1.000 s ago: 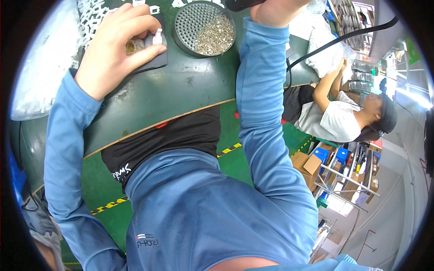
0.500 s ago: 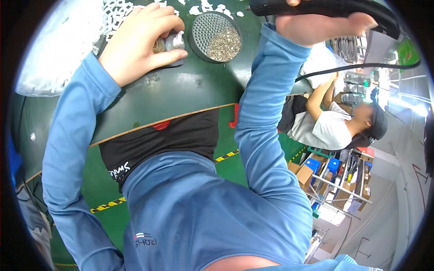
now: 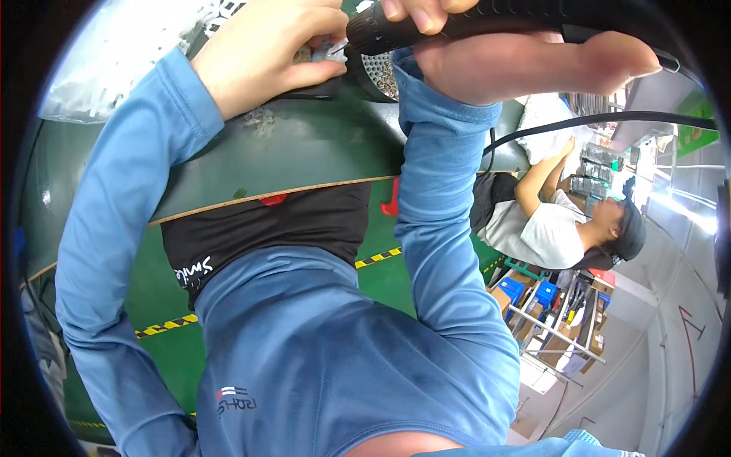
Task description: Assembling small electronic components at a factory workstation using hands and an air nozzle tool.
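Note:
My right hand (image 3: 525, 68) is wrapped round a thick black corded electric screwdriver (image 3: 502, 21), held level at the top of the view. Its tip end points left and reaches the small white plastic part (image 3: 333, 52) in my left hand. My left hand (image 3: 263, 57) pinches that part between thumb and fingers just above the table, over a dark flat piece (image 3: 316, 92) that is mostly covered. Behind the screwdriver's front end, a round dish (image 3: 373, 80) of small metal screws (image 3: 389, 82) is partly hidden. Whether the bit touches the part, I cannot tell.
A clear plastic bag (image 3: 114, 65) of white parts lies on the green table (image 3: 304, 156) at the left. A black cable (image 3: 594, 119) runs off to the right. Beyond it, a co-worker in a white shirt (image 3: 544, 225) sits near shelving with boxes (image 3: 556, 308).
The screwdriver in my right hand has moved left, its tip now up against my left hand's part and covering much of the screw dish. My left hand has shifted slightly right and up.

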A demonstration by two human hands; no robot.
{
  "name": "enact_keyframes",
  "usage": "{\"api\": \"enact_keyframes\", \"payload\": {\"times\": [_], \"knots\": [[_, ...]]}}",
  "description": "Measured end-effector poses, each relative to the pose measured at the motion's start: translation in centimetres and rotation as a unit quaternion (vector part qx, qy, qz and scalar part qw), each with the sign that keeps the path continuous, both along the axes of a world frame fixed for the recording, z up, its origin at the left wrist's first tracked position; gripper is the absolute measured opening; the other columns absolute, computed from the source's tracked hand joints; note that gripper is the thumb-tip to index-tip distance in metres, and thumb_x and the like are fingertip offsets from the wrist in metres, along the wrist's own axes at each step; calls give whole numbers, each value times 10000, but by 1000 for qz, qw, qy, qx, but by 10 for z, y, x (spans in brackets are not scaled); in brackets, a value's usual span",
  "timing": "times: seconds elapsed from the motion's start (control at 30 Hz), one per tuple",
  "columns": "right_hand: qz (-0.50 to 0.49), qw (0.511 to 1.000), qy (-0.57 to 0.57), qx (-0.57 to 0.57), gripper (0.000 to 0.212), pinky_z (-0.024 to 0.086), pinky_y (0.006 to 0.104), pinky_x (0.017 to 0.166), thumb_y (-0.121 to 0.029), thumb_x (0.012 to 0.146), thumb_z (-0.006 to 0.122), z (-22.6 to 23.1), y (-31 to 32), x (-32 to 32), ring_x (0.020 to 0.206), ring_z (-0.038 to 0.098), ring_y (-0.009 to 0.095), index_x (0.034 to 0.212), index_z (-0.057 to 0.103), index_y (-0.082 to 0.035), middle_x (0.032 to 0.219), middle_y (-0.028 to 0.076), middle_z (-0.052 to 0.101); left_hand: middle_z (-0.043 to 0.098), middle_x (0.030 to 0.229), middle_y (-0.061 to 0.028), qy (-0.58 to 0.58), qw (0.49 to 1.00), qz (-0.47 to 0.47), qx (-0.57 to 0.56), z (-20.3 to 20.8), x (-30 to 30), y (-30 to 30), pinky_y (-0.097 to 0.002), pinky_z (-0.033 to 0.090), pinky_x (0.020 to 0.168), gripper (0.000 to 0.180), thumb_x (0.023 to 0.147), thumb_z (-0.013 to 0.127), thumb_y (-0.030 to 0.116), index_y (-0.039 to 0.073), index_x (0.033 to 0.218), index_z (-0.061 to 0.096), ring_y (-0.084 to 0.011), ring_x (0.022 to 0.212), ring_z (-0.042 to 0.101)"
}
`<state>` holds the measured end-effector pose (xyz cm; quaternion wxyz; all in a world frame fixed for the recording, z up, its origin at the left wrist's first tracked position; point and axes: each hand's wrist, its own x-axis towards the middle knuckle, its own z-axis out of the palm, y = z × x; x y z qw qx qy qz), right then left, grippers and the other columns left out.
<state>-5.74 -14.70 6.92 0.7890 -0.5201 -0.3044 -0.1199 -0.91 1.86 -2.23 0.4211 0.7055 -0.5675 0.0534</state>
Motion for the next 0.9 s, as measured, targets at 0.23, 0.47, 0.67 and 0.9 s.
{"api": "enact_keyframes", "payload": {"times": [0.23,0.47,0.67,0.9], "knots": [[-9,1000,-9,-19,970,457,311,446,-944,847,344,2,1,-1,465,508,179,1119,595,-47,644,110,581,581,933,-117,-6,999,12,40,11,-4,3,-405,467,829,274,807,785,216,32,966,660,-315,920,567],[-93,994,-18,-59,967,460,320,441,-941,842,371,0,12,-3,453,503,185,1083,568,-25,621,117,565,588,931,-121,-13,1000,7,4,-3,1,0,-408,471,845,245,805,789,213,24,896,663,-319,936,578],[6,994,-59,-95,941,466,323,441,-930,849,384,-11,-2,9,450,507,189,1041,544,-23,605,119,553,607,923,-126,14,1000,9,21,4,-2,1,-412,472,850,246,801,792,216,12,906,703,-323,941,584],[120,980,-92,-128,948,504,363,525,-877,889,431,18,-26,6,558,563,185,1302,569,-36,800,65,604,578,898,-121,27,999,-7,-19,14,-4,1,-402,472,809,288,801,822,228,11,929,684,-315,893,579]]}}
